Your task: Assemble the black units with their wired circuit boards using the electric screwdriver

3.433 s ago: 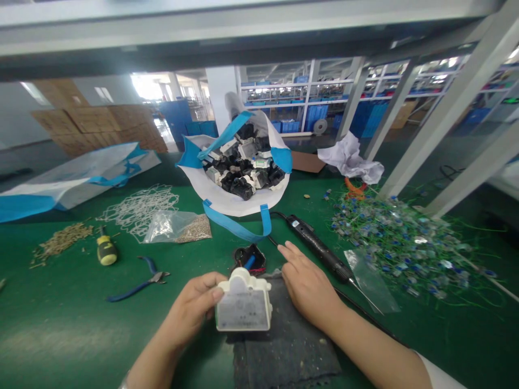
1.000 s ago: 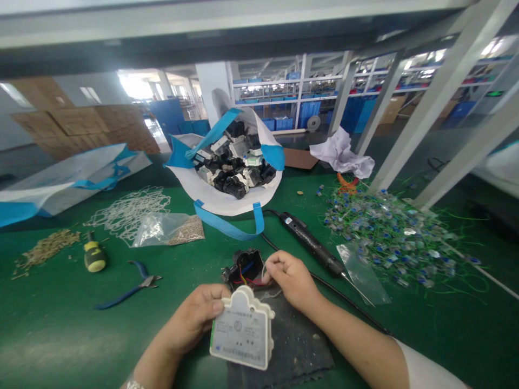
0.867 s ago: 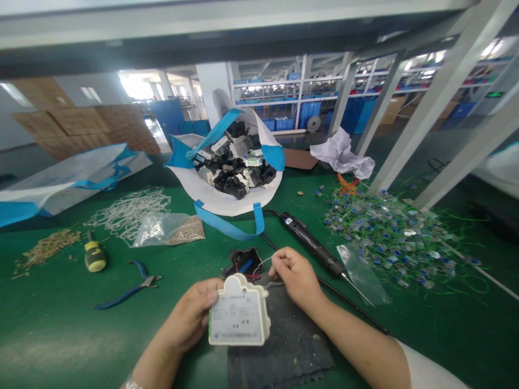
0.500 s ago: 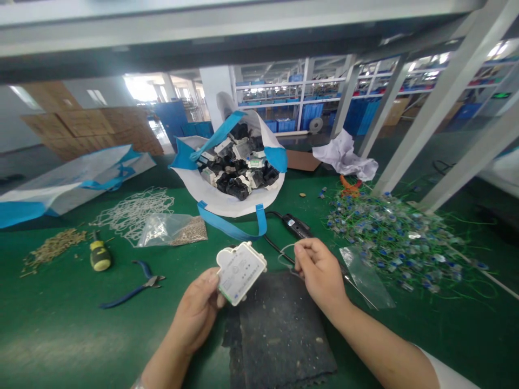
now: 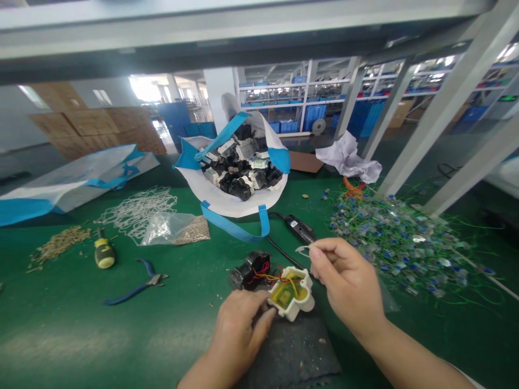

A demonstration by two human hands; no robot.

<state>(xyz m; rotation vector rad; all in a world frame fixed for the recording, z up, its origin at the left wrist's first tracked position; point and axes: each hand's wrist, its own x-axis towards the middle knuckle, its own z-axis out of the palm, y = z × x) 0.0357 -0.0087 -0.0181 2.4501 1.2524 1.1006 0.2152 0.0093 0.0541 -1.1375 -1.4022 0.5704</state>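
My left hand (image 5: 239, 332) grips a white plastic housing (image 5: 292, 292), turned over so its yellow inside and red and yellow wires face up. The wires run to a black part (image 5: 250, 268) lying on the green table just behind it. My right hand (image 5: 346, 281) is raised beside the housing and pinches a thin clear wire loop (image 5: 303, 249) between thumb and forefinger. A dark mat (image 5: 292, 354) lies under both hands.
A white and blue bag (image 5: 239, 167) of black and white parts stands behind. An electric screwdriver (image 5: 300, 229) lies by my right hand. A heap of blue seals on green wires (image 5: 397, 243) is at right. Blue pliers (image 5: 135, 286), a yellow screwdriver (image 5: 104, 253) and a screw bag (image 5: 174, 228) are at left.
My left hand has flipped the white housing from label side up to open side up and set it near the mat. My right hand pulled the thin wire loop away and lifted it.
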